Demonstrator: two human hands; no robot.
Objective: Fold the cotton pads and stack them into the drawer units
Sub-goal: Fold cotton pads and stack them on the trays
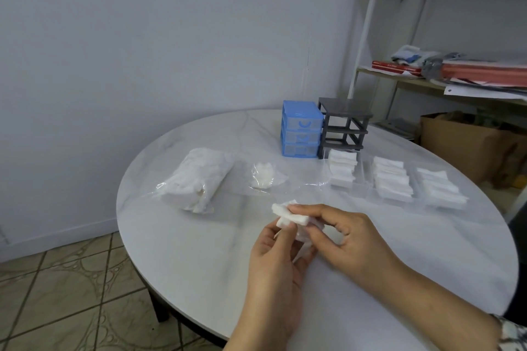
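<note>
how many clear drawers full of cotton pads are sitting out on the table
3, in a row right of the bag: one drawer in front of the grey frame, a middle drawer, and the rightmost drawer. The blue unit keeps its own drawers in.

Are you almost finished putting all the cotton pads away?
Not yet. Three clear drawers lie on the table, out of the grey frame, stacked with folded pads. The left hand and right hand are pinching one cotton pad. A big bag of pads and a nearly empty small bag remain, and the drawers need sliding back.
</note>
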